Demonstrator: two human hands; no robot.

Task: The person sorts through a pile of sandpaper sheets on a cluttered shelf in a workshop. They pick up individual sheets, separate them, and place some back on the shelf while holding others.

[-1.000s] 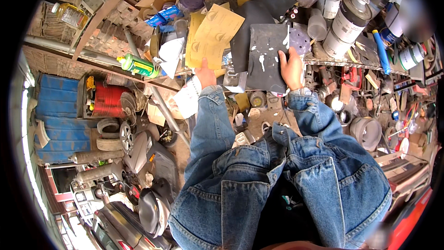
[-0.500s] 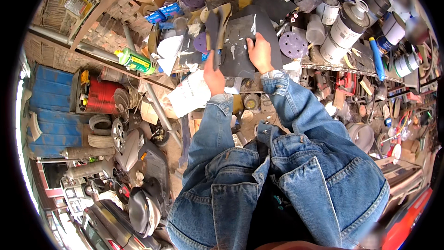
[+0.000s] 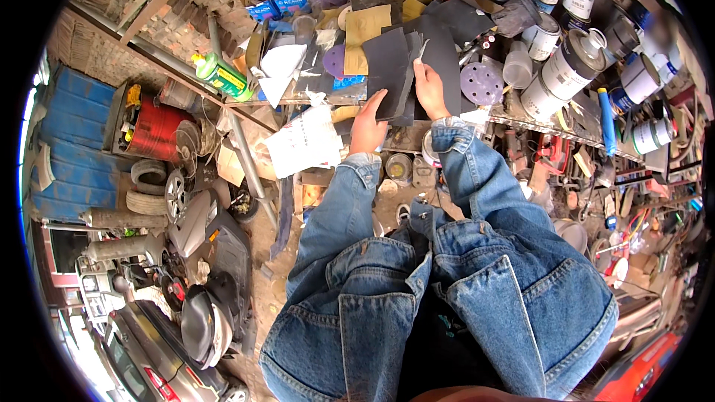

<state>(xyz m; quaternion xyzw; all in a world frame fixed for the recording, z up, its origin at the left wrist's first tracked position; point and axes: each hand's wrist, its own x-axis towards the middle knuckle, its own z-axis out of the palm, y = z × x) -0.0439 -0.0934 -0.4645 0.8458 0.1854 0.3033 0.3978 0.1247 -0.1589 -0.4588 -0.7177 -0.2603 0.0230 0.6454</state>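
Both my hands reach over the cluttered workbench, among black sheets that look like sandpaper. My left hand (image 3: 370, 125) is closed on the lower edge of a dark sandpaper sheet (image 3: 386, 63), which stands tilted up. My right hand (image 3: 430, 91) is closed at the right side of the sheets, its thumb along the edge of a black sandpaper sheet (image 3: 441, 48). Fingers under the sheets are hidden. Behind them lies a yellow-brown sheet (image 3: 365, 24). Purple sanding discs lie to either side, one a perforated disc (image 3: 478, 83) by my right hand.
Paint cans (image 3: 573, 56) crowd the bench's right side, with a blue tube (image 3: 607, 120) near its edge. A green bottle (image 3: 222, 77) and a folded white paper (image 3: 283, 73) lie left. A printed white bag (image 3: 304, 141) hangs below. A scooter (image 3: 216, 253) stands lower left.
My left hand has moved right and down, turning its dark sheet from nearly edge-on to face up. My right hand, earlier resting on a white-spotted black sheet, now grips sheets beside it.
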